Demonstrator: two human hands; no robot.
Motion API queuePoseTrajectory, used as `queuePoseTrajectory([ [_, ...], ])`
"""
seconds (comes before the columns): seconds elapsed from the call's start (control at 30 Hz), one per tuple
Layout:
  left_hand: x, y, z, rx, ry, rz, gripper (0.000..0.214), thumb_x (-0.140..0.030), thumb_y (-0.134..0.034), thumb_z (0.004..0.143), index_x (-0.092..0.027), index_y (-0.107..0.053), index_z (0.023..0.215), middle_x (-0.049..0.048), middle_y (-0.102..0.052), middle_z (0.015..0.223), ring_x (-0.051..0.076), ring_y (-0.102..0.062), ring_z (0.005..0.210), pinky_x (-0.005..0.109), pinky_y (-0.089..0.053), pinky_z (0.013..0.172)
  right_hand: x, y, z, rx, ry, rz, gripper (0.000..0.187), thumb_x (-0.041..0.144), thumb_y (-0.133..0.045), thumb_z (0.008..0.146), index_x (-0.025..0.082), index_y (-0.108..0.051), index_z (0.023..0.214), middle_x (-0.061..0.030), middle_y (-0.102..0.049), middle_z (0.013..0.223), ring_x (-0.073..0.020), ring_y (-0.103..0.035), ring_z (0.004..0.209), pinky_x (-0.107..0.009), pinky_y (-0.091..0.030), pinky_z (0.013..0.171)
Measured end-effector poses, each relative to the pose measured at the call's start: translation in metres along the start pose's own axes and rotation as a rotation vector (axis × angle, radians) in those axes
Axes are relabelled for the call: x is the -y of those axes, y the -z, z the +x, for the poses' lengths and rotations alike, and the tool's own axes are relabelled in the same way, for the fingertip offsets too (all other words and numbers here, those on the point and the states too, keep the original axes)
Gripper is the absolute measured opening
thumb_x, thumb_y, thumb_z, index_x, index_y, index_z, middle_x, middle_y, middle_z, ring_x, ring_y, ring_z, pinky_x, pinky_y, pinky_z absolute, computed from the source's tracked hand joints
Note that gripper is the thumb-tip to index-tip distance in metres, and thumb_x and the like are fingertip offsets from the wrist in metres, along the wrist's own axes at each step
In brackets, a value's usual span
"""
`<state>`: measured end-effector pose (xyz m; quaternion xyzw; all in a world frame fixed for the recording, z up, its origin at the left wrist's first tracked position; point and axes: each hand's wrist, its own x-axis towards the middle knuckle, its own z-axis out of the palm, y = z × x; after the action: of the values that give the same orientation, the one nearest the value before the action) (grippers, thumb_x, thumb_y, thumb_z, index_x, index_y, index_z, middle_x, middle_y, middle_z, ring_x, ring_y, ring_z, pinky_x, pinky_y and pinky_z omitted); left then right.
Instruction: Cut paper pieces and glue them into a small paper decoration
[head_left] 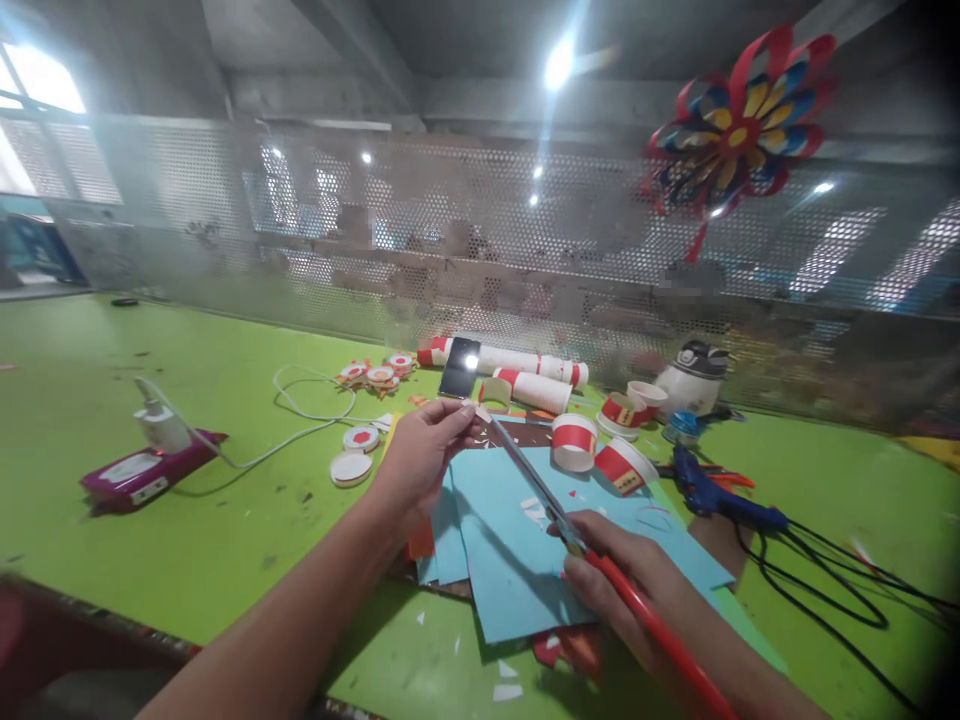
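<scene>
My left hand is closed in a pinch on a small whitish piece of paper. My right hand grips a pair of scissors with long metal blades and red handles. The blade tips reach up to the paper piece by my left fingers; whether they touch it I cannot tell. Beneath both hands lie light blue paper sheets with small scraps on them. Just beyond my left hand a dark phone leans against white-and-red paper cup stacks.
Red-and-white cup pieces stand right of centre. A blue glue gun with black cables lies at the right. Round paper discs sit on the left, near a purple power strip with a charger and white cable. A perforated screen borders the green table.
</scene>
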<state>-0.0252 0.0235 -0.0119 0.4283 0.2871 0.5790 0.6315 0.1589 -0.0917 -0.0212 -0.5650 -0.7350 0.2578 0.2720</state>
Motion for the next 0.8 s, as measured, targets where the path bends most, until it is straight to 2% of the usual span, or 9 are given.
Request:
queuePoseTrajectory([
  [0.13,-0.001,-0.001,-0.002,0.034,-0.004,0.021,0.010,-0.021,-0.065,0.070,-0.012,-0.060,0.068,0.0015,-0.060,0.065,0.008,-0.053,0.063,0.020,-0.039,0.058,0.000,-0.003,-0.004,-0.073,-0.015,0.007,0.032,0.051,-0.043,0.084,0.022,-0.056,0.082,-0.0015,-0.061,0.070,-0.0161,-0.055,0.062,-0.025,-0.043,0.057],
  [0.3,-0.004,-0.002,-0.005,0.050,-0.021,0.080,0.012,-0.023,-0.062,0.073,-0.012,-0.060,0.067,0.0027,-0.060,0.067,0.009,-0.052,0.062,0.023,-0.040,0.060,0.000,-0.004,-0.006,-0.091,-0.037,0.033,0.034,0.052,-0.041,0.084,0.024,-0.059,0.091,-0.0020,-0.065,0.071,-0.0174,-0.059,0.060,-0.027,-0.046,0.058],
  [0.5,-0.002,-0.005,-0.006,0.026,-0.044,0.076,0.013,-0.024,-0.062,0.072,-0.012,-0.059,0.067,0.0037,-0.061,0.066,0.010,-0.052,0.061,0.025,-0.040,0.061,0.000,-0.003,-0.006,-0.130,-0.041,0.023,0.035,0.051,-0.046,0.081,0.028,-0.061,0.103,-0.0024,-0.065,0.064,-0.0228,-0.063,0.065,-0.030,-0.049,0.062],
  [0.6,0.002,-0.007,-0.008,-0.008,-0.054,0.036,0.012,-0.024,-0.063,0.072,-0.013,-0.059,0.069,0.0035,-0.061,0.068,0.010,-0.053,0.063,0.025,-0.041,0.062,-0.003,-0.005,-0.006,-0.150,-0.060,0.006,0.037,0.052,-0.045,0.080,0.027,-0.062,0.102,-0.0036,-0.067,0.070,-0.0234,-0.063,0.065,-0.031,-0.049,0.061],
  [0.7,0.005,-0.009,-0.010,-0.042,-0.065,0.020,0.012,-0.024,-0.063,0.072,-0.013,-0.059,0.072,0.0031,-0.062,0.070,0.010,-0.053,0.063,0.025,-0.041,0.064,-0.003,-0.006,-0.005,-0.129,-0.051,0.015,0.039,0.053,-0.043,0.081,0.027,-0.060,0.105,-0.0042,-0.068,0.074,-0.0217,-0.062,0.064,-0.031,-0.048,0.060],
  [0.8,0.006,-0.011,-0.012,-0.042,-0.077,0.013,0.012,-0.025,-0.063,0.072,-0.013,-0.058,0.073,0.0026,-0.061,0.070,0.010,-0.052,0.063,0.025,-0.042,0.064,-0.001,-0.007,-0.004,-0.081,-0.026,0.007,0.040,0.053,-0.040,0.082,0.026,-0.059,0.105,-0.0037,-0.068,0.071,-0.0204,-0.061,0.062,-0.030,-0.047,0.058],
])
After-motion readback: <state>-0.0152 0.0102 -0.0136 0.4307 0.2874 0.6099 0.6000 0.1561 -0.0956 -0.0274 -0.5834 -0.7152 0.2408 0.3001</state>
